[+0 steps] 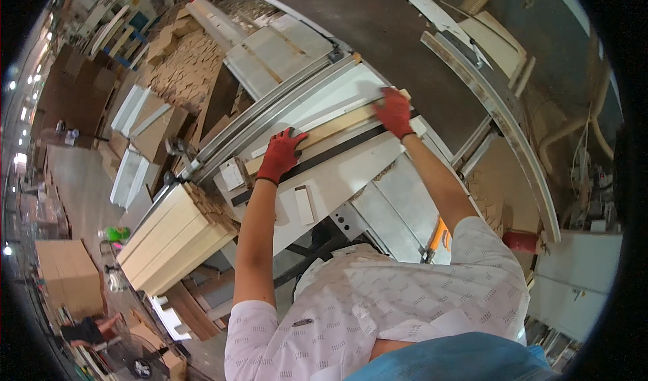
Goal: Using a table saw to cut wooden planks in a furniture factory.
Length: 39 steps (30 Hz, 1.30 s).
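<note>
Red-gloved hands press a pale wooden strip onto a white machine table at the centre of the frame.

Patterned white shirt and a blue cap fill the lower edge; 2 bare forearms rise from them. The left hand [280, 154] lies flat with fingers curled over the near end of the wooden strip [331, 128], pressing more than clenching. The right hand [394, 113] grips the far end, fingers wrapped over its edge. The strip is long, thin, light tan and runs diagonally beside a black groove on the white table [337, 178], against a grey metal rail [270, 111]. At left centre lies a stack of pale boards [172, 236]. Farther, in the upper left, an open bin [185, 67] holds many small brown wooden pieces.
</note>
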Available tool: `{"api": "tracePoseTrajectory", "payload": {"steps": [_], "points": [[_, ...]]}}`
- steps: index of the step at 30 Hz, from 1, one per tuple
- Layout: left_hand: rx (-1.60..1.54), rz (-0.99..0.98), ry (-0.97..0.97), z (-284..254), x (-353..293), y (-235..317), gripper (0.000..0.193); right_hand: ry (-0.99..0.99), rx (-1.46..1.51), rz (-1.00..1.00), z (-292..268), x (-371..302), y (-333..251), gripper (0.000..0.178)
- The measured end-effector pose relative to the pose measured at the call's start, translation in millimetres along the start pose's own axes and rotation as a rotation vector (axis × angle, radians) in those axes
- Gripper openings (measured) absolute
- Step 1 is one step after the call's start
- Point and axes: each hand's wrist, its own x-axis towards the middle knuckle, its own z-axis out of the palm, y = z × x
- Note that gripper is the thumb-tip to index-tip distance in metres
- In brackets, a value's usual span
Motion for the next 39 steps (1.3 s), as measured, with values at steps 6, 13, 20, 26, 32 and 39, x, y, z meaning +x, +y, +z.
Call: {"api": "tracePoseTrajectory", "payload": {"steps": [6,13,20,26,32,39], "points": [[0.007,0.016,0.117,2.6,0.6,2.9,0.061,-0.34,0.036,0.56,-27.4,21.7,117.8,0.063],[0.053,-0.012,0.2,12.5,-7.9,-4.5,0.064,-0.172,-0.155,0.458,11.1,13.2,98.7,0.051],[0.009,0.045,0.168,8.6,11.6,14.3,0.06,-0.231,-0.101,0.406,12.5,15.3,88.1,0.049],[0.059,0.184,0.242,25.8,36.3,17.2,0.053,-0.351,-0.051,0.343,0.3,16.5,116.3,0.056],[0.154,0.146,0.212,32.6,30.6,3.3,0.049,-0.339,-0.428,0.077,-20.9,35.6,15.8,0.068],[0.114,0.17,0.196,25.4,45.3,16.2,0.053,-0.675,-0.052,-0.632,-6.7,48.5,-67.7,0.094]]}}
